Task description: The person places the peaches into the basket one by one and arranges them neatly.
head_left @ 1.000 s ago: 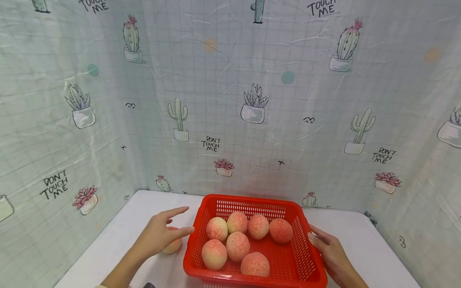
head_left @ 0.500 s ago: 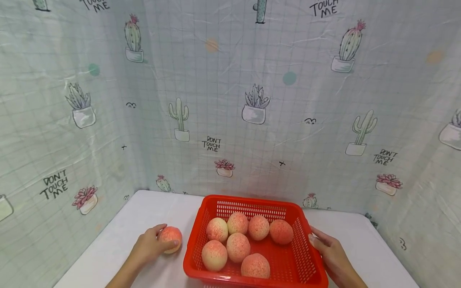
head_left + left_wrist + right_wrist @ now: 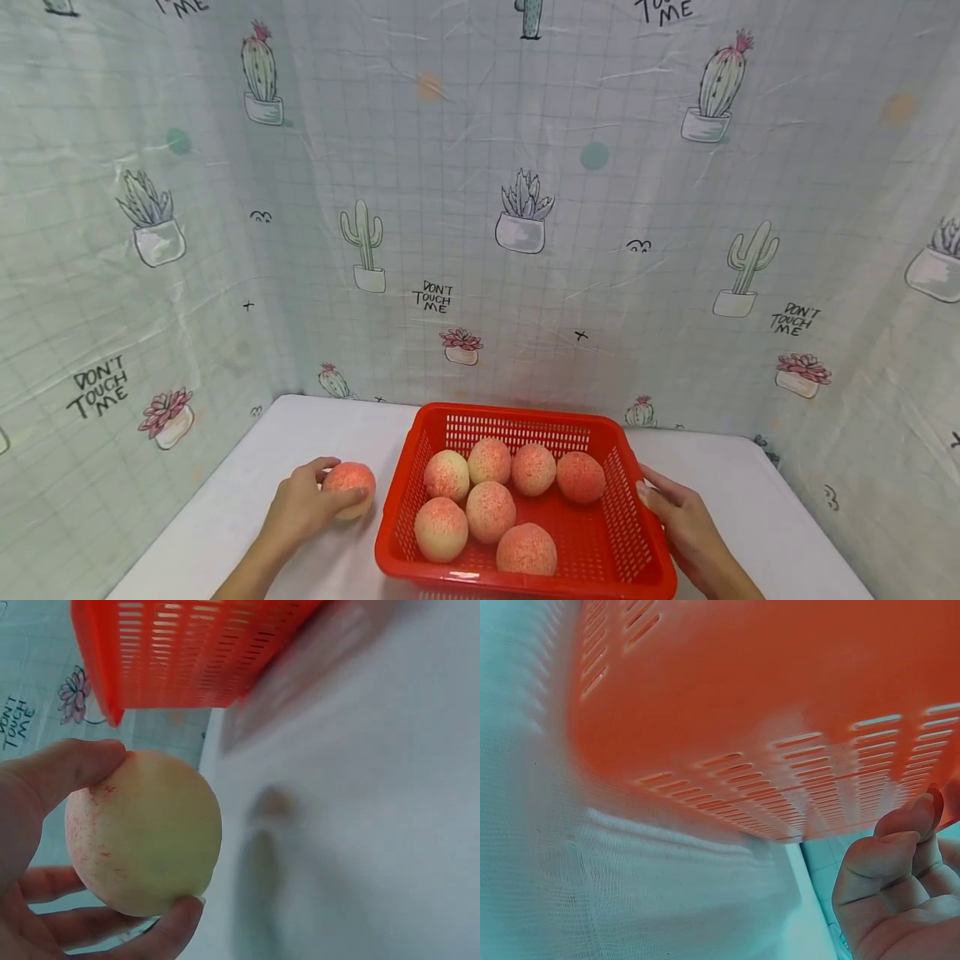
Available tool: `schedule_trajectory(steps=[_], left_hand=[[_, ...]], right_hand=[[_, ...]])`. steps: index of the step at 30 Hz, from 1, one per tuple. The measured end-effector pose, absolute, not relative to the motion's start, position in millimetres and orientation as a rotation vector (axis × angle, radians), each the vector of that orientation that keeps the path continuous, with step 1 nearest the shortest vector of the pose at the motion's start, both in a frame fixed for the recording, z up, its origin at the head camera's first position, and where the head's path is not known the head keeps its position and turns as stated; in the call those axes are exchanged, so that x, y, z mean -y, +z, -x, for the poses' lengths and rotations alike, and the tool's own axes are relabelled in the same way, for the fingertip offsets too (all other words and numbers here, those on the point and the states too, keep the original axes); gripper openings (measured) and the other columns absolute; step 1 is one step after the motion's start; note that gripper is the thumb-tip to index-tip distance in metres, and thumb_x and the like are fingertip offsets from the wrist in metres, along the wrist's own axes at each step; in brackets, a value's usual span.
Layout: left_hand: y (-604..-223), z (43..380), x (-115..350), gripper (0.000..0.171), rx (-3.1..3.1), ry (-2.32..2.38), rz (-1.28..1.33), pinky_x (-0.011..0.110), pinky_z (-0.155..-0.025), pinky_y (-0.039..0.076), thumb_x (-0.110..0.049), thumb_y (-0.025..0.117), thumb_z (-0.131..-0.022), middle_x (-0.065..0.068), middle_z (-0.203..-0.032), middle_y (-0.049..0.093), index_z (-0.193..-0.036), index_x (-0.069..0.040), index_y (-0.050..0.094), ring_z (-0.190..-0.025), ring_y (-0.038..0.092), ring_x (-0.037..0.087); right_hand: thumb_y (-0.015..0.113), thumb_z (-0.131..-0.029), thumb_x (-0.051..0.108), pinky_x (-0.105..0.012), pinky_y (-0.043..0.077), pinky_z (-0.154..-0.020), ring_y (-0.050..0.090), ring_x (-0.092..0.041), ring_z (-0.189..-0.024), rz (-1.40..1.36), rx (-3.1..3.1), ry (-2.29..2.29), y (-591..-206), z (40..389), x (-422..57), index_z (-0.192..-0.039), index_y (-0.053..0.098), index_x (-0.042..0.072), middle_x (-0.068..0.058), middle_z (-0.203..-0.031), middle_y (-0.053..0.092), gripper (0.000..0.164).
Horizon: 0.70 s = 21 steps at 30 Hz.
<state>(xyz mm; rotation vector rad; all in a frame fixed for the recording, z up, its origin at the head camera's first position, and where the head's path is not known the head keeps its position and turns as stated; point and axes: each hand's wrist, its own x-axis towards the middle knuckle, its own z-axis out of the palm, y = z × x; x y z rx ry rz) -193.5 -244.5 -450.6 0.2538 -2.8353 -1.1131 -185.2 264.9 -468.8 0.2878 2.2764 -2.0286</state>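
My left hand [image 3: 300, 507] grips a peach [image 3: 352, 483], yellow below and pink above, left of the red basket. The left wrist view shows the thumb on one side of this peach [image 3: 154, 832] and fingers curled round the other; it appears raised off the table. My right hand [image 3: 686, 521] holds the right rim of the basket [image 3: 450, 575], thumb on top and fingers outside. Several pink-and-yellow peaches [image 3: 441, 530] lie inside, mostly toward its left and back. In the right wrist view, curled fingers [image 3: 896, 862] meet the basket's slotted wall [image 3: 742, 697].
The basket stands on a white table [image 3: 322, 425], with white surface showing on both sides of it. A pale curtain [image 3: 480, 208] printed with cacti hangs behind the table and along both sides.
My left hand was spread above the peach beside the basket; it came down, closed round it and now has it slightly higher. My right hand stays at the basket rim.
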Motion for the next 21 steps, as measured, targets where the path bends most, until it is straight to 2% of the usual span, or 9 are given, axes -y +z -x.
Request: schedule_trajectory(steps=[9, 21], left_hand=[[-425, 185, 237, 0.087, 2.834, -1.174, -0.198, 0.049, -0.086, 0.060, -0.051, 0.089, -0.077, 0.028, -0.135, 0.065, -0.141, 0.000, 0.059, -0.113, 0.064, 0.037], [-390, 177, 226, 0.079, 2.866, -1.170, -0.125, 0.050, -0.086, 0.062, -0.046, 0.089, -0.078, 0.026, -0.138, 0.064, -0.141, -0.007, 0.061, -0.118, 0.065, 0.039]], right_hand=[[0.057, -0.108, 0.034, -0.049, 0.063, -0.089, 0.076, -0.022, -0.105, -0.298, -2.266, -2.035, -469, 187, -267, -0.163, 0.031, 0.010, -0.023, -0.157, 0.050, 0.066], [0.058, -0.107, 0.034, -0.048, 0.063, -0.090, 0.076, -0.021, -0.107, -0.293, -2.262, -2.037, -471, 188, -266, -0.163, 0.031, 0.009, -0.024, -0.159, 0.047, 0.067]])
